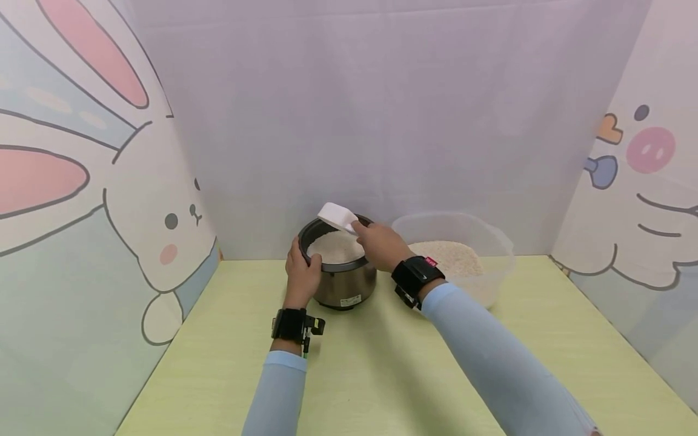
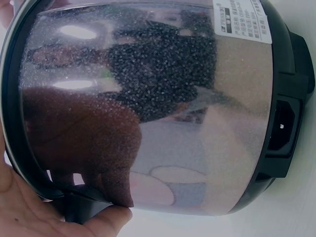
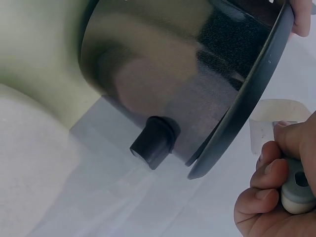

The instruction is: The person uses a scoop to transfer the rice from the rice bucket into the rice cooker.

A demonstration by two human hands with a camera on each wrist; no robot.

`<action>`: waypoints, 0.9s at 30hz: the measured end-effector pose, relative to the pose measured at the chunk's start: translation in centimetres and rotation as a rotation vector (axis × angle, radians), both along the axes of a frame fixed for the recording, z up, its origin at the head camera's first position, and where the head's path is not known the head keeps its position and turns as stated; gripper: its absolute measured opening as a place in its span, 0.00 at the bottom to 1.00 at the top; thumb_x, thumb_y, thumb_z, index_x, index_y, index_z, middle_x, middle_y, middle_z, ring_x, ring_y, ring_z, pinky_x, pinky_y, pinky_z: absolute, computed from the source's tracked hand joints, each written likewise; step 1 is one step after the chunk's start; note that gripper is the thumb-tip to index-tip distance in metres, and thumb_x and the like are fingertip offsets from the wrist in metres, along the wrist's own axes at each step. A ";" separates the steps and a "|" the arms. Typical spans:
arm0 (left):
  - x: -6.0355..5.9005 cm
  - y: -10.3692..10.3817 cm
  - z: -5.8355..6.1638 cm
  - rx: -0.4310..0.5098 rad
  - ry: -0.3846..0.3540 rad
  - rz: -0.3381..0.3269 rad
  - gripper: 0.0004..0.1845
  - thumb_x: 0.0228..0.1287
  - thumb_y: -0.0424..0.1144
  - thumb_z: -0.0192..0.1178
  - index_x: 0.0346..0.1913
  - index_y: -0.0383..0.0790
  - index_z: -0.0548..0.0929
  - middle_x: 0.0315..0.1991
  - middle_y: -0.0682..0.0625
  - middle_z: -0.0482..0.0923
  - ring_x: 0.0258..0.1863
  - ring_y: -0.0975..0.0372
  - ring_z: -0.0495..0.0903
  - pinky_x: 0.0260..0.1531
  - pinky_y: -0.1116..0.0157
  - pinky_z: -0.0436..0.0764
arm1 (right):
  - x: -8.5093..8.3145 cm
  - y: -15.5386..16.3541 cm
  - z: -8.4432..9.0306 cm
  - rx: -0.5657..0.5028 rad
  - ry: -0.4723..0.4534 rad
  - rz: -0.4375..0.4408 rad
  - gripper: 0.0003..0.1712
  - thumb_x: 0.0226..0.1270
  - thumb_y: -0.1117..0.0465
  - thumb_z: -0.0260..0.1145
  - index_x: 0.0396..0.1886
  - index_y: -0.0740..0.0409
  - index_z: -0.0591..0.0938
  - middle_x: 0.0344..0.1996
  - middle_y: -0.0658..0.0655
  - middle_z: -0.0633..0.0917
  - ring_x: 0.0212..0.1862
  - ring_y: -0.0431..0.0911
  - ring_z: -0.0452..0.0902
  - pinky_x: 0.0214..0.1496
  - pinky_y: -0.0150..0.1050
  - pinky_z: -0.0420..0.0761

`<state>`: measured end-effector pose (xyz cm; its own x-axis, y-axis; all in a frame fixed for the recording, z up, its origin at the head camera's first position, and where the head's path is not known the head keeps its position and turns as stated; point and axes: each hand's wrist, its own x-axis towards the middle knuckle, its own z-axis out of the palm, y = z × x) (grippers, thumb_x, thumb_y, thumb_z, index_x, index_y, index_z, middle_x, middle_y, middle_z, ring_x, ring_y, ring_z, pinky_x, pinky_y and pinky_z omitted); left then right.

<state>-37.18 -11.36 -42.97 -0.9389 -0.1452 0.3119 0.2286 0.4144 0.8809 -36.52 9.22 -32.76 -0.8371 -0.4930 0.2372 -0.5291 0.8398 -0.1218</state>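
Observation:
A rice cooker [image 1: 345, 283] with a shiny metallic body stands without a lid against the back wall, white rice [image 1: 334, 248] inside it. My left hand [image 1: 303, 274] grips its left rim; in the left wrist view the thumb [image 2: 111, 222] presses by a black side handle. Above the opening, my right hand [image 1: 383, 245] holds a white scoop [image 1: 337, 216] by its handle, the cup tilted over the pot. Fingers [image 3: 269, 173] curl around that handle in the right wrist view. What the cup contains is hidden.
To the right of the cooker sits a translucent plastic tub [image 1: 493, 242] holding more rice [image 1: 447, 257]. Both stand on a pale yellow-green table [image 1: 349, 375]. Cloth walls with cartoon animals close in the back and both sides.

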 end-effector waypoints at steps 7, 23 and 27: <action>-0.1 0.0 -0.2 0.002 0.007 -0.004 0.41 0.71 0.45 0.46 0.83 0.40 0.45 0.81 0.38 0.46 0.80 0.44 0.45 0.74 0.43 0.55 | -0.2 0.4 -0.3 0.005 -0.019 -0.020 0.29 0.82 0.62 0.55 0.78 0.59 0.66 0.43 0.63 0.85 0.43 0.56 0.82 0.40 0.45 0.78; -0.1 0.0 -0.3 0.003 -0.004 -0.004 0.41 0.72 0.46 0.45 0.83 0.40 0.45 0.81 0.39 0.45 0.80 0.45 0.44 0.74 0.43 0.55 | 0.0 1.5 -0.6 -0.108 0.167 -0.006 0.28 0.81 0.64 0.55 0.77 0.62 0.66 0.41 0.66 0.83 0.31 0.54 0.79 0.31 0.46 0.75; 0.0 0.1 -0.2 0.005 -0.003 -0.002 0.41 0.71 0.45 0.46 0.83 0.41 0.45 0.81 0.39 0.46 0.80 0.45 0.44 0.74 0.42 0.55 | 0.1 1.6 -1.0 -0.049 0.171 -0.012 0.27 0.79 0.65 0.58 0.75 0.60 0.69 0.39 0.65 0.83 0.33 0.56 0.81 0.31 0.47 0.78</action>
